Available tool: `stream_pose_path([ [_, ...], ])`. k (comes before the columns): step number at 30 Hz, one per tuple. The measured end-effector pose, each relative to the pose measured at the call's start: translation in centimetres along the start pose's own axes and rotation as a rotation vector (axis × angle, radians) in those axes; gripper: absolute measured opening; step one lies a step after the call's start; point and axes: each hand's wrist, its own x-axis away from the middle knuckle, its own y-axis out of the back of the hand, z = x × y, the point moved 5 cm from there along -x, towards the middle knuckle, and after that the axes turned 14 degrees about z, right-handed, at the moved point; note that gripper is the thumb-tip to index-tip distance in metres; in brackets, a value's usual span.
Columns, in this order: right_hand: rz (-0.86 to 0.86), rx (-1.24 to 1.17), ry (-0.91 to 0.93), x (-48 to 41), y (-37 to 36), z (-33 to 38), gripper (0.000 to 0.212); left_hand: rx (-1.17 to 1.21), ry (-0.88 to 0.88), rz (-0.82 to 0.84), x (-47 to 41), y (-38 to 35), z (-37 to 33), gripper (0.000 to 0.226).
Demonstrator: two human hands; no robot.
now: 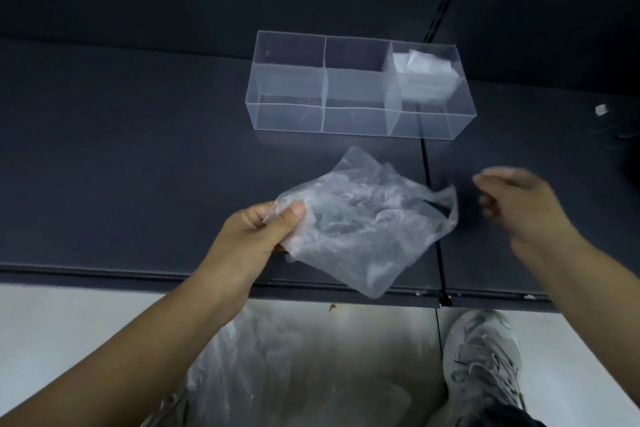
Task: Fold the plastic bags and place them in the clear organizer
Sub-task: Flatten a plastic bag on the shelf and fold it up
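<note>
My left hand is pinching the bag by a corner; my right hand is hovering just beside it, fingers loose, holding nothing. Beyond both, the organizer is holding one folded bag.

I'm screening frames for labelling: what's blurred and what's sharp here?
Head view: the right hand is motion-blurred; the left hand and the bag it pinches are sharp; the organizer is crisp; the shoe below looks soft.

A grey sneaker stands beside the dark table.
</note>
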Motion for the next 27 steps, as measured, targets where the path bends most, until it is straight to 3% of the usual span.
stream_pose_path([
  [1, 0.006, 0.101, 0.17, 1.0, -0.3, 1.7, 0.013, -0.014, -0.023, -0.002, 0.1, -0.3, -0.5, 0.048],
  [3, 0.27, 0.316, 0.492, 4.6, -3.5, 5.4, 0.04, -0.021, -0.071, 0.021, 0.4, -1.2, -1.6, 0.042],
  [5, 0.568, 0.579, 0.596, 8.0, -7.9, 7.2, 0.068, -0.051, -0.127, 0.064, 0.8, -2.4, -3.1, 0.042],
  [7, 0.669, 0.683, 0.601, 9.5, -10.7, 7.4, 0.068, -0.093, -0.194, 0.119, 1.1, -3.3, -4.1, 0.051],
  [10, 0.642, 0.417, 0.56, 9.1, -11.8, 7.5, 0.011, -0.111, -0.21, 0.16, 1.6, -3.8, -4.6, 0.057],
  [13, 0.523, 0.263, 0.461, 7.4, -10.4, 7.2, 0.035, -0.048, -0.122, 0.198, 1.4, -2.9, -4.0, 0.05],
  [15, 0.482, 0.152, 0.324, 6.6, -9.4, 6.4, 0.045, 0.01, -0.065, 0.19, 1.0, -1.7, -3.2, 0.031],
  [20, 0.381, -0.001, 0.057, 4.8, -7.2, 3.6, 0.041, 0.016, -0.022, 0.147, 0.3, 1.1, -1.9, 0.024],
  [24, 0.371, 0.078, 0.103, 4.1, -6.2, 3.0, 0.037, -0.202, 0.115, 0.135, 0.1, 2.4, -1.3, 0.033],
  [27, 0.374, 0.113, 0.142, 3.5, -5.9, 3.1, 0.041, -0.486, 0.259, 0.182, 0.2, 4.0, -1.1, 0.018],
])
